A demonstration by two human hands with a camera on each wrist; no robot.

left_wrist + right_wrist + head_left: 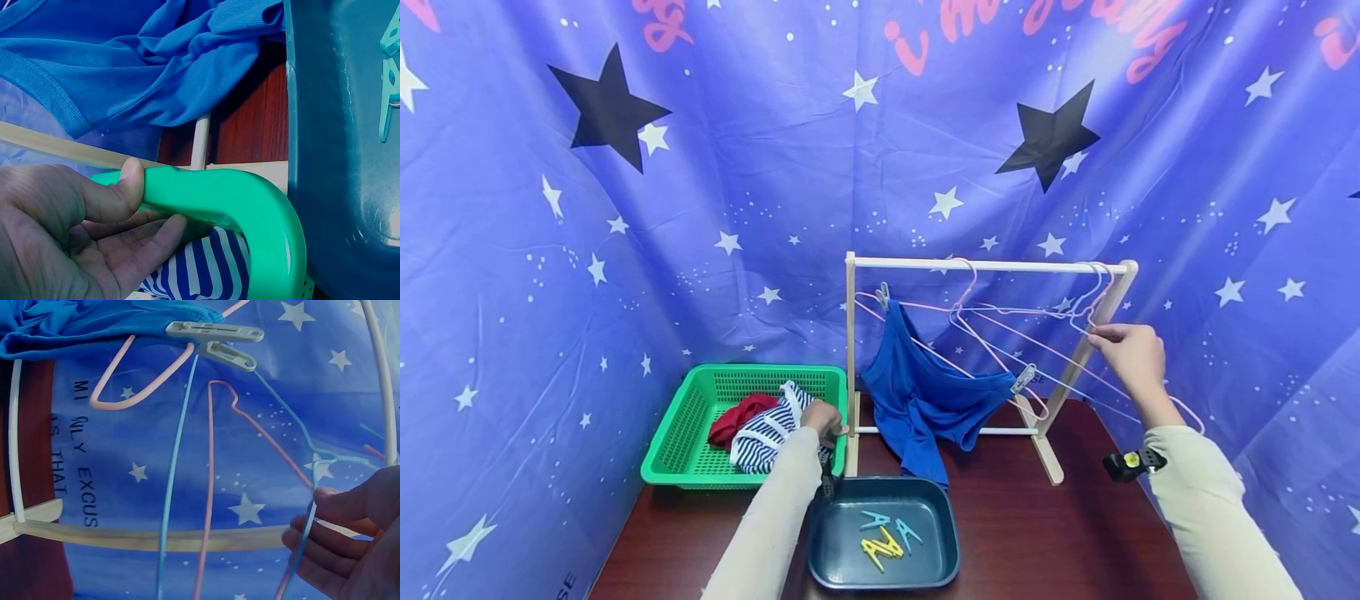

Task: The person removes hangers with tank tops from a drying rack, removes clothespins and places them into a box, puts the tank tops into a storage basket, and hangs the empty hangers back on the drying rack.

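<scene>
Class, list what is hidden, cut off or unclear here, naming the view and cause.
Red cloth: head view, partly covered by the striped cloth; full shape unclear.
Striped cloth: left wrist view, cut off by the bottom edge, partly hidden by the rim of the green basket.
Blue garment: right wrist view, cut off by the top and left edges.
Pink lettering: head view, cut off by the top edge.

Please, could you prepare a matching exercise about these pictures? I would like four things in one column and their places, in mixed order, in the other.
1. Blue garment
2. Striped cloth
3. Yellow pegs
4. Light-blue hanger

A. in the dark tray
B. hooked over the top bar
C. clipped to a pink hanger
D. inside the green basket

Pairs: 1-C, 2-D, 3-A, 4-B
</scene>
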